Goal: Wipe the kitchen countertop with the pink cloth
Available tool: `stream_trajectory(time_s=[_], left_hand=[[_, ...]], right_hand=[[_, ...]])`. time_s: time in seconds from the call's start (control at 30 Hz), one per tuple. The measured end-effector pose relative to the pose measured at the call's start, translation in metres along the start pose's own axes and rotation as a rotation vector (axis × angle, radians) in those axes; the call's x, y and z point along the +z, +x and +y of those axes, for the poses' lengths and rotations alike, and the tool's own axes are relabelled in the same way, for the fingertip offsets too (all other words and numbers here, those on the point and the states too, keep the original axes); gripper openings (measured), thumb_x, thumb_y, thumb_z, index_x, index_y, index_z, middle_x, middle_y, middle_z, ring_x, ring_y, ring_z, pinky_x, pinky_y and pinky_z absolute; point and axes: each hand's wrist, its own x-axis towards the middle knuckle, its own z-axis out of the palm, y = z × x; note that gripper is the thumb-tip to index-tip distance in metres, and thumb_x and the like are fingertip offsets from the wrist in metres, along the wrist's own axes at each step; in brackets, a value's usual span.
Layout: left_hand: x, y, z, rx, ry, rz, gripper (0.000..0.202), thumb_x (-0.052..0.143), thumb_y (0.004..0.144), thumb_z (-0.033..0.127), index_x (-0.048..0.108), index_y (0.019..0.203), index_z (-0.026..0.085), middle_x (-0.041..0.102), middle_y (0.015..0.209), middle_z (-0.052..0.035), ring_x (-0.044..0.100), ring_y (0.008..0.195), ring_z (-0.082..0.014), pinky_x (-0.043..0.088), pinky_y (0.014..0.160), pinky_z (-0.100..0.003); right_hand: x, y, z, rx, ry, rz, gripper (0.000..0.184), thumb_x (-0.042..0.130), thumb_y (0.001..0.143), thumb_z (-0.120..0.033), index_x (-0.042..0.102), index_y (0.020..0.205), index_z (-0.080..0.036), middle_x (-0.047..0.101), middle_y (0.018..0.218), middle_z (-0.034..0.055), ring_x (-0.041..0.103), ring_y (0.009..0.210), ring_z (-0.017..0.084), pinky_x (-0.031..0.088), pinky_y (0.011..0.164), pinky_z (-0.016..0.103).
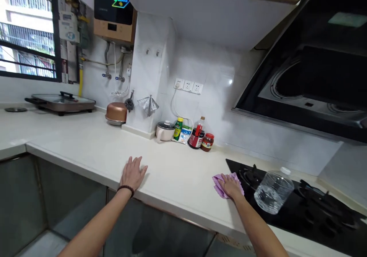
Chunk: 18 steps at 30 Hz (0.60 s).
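Presently lays the right hand (230, 186) over a crumpled lilac cloth (220, 191), on the white countertop (177, 173), just beside the left edge of the black gas hob (286, 219). Shows the right thumb parted from the other fingers; cannot tell about any pinching of the cloth. Holds the left hand (132, 174) palm down near the countertop's front edge, with fingers a little spread and thumb stretched away. Wears a dark beaded bracelet (126, 187) on the left wrist. Has a clear plastic bottle (272, 194) with white cap on the hob, and, near the wall, a small electric pot (165, 132) and a red-lidded jar (207, 143).
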Motion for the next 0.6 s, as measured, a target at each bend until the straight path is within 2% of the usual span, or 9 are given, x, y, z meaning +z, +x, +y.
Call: stream_trajectory(time_s=[0.1, 0.17, 0.27, 0.33, 0.4, 0.47, 0.53, 0.6], left_hand=[[-0.001, 0.000, -0.004, 0.006, 0.010, 0.012, 0.070, 0.043, 0.101, 0.051, 0.050, 0.158, 0.011, 0.054, 0.163, -0.0187, 0.027, 0.164, -0.0378, 0.033, 0.130, -0.055], [-0.003, 0.001, -0.005, 0.016, 0.012, 0.013, 0.070, 0.043, 0.101, 0.051, 0.049, 0.158, 0.010, 0.054, 0.163, -0.0191, 0.027, 0.164, -0.0388, 0.033, 0.130, -0.055], [-0.007, 0.001, -0.002, 0.019, 0.011, -0.001, 0.072, 0.043, 0.101, 0.051, 0.046, 0.160, 0.009, 0.054, 0.162, -0.0216, 0.027, 0.163, -0.0406, 0.034, 0.129, -0.059], [-0.009, 0.000, 0.002, 0.017, 0.008, -0.033, 0.074, 0.044, 0.100, 0.050, 0.045, 0.160, 0.006, 0.053, 0.162, -0.0244, 0.027, 0.163, -0.0424, 0.034, 0.128, -0.062], [-0.013, -0.001, 0.007, 0.019, 0.000, -0.060, 0.072, 0.047, 0.099, 0.048, 0.048, 0.156, 0.004, 0.053, 0.161, -0.0261, 0.027, 0.163, -0.0432, 0.033, 0.129, -0.062], [-0.019, -0.003, 0.012, 0.022, -0.018, -0.048, 0.060, 0.051, 0.096, 0.043, 0.059, 0.144, 0.007, 0.054, 0.160, -0.0256, 0.028, 0.163, -0.0430, 0.032, 0.130, -0.062], [-0.033, -0.004, 0.015, 0.018, -0.075, 0.008, 0.039, 0.052, 0.094, 0.034, 0.068, 0.124, 0.014, 0.061, 0.152, -0.0230, 0.038, 0.158, -0.0416, 0.035, 0.128, -0.063], [-0.051, -0.006, 0.020, 0.031, -0.182, 0.135, 0.029, 0.047, 0.097, 0.028, 0.070, 0.114, 0.020, 0.067, 0.144, -0.0179, 0.054, 0.146, -0.0373, 0.044, 0.121, -0.062]], right_hand=[[-0.006, 0.024, -0.026, -0.010, 0.046, 0.007, 0.074, 0.021, 0.106, -0.057, 0.038, 0.168, -0.020, 0.036, 0.173, 0.0170, 0.030, 0.162, 0.036, 0.025, 0.129, 0.062], [-0.008, 0.029, -0.046, -0.044, 0.081, 0.005, 0.075, 0.021, 0.106, -0.058, 0.036, 0.168, -0.019, 0.035, 0.174, 0.0180, 0.029, 0.163, 0.037, 0.024, 0.129, 0.062], [-0.006, 0.021, -0.073, -0.147, 0.133, -0.018, 0.076, 0.024, 0.106, -0.061, 0.034, 0.169, -0.022, 0.029, 0.177, 0.0143, 0.022, 0.165, 0.035, 0.017, 0.132, 0.060], [-0.002, 0.005, -0.078, -0.236, 0.167, -0.040, 0.077, 0.028, 0.104, -0.066, 0.034, 0.170, -0.027, 0.026, 0.179, 0.0093, 0.018, 0.166, 0.033, 0.012, 0.134, 0.058], [0.003, -0.016, -0.069, -0.341, 0.204, -0.061, 0.079, 0.032, 0.102, -0.072, 0.034, 0.170, -0.031, 0.023, 0.180, 0.0051, 0.014, 0.167, 0.031, 0.009, 0.135, 0.055], [0.008, -0.036, -0.046, -0.419, 0.237, -0.062, 0.080, 0.033, 0.101, -0.074, 0.035, 0.169, -0.032, 0.023, 0.180, 0.0042, 0.014, 0.168, 0.031, 0.008, 0.136, 0.054], [0.015, -0.051, -0.018, -0.423, 0.255, -0.041, 0.079, 0.033, 0.101, -0.071, 0.037, 0.168, -0.030, 0.026, 0.179, 0.0065, 0.016, 0.167, 0.031, 0.009, 0.135, 0.056], [0.019, -0.060, 0.005, -0.361, 0.258, -0.017, 0.077, 0.034, 0.102, -0.068, 0.040, 0.167, -0.028, 0.029, 0.178, 0.0082, 0.018, 0.167, 0.032, 0.011, 0.135, 0.058]])
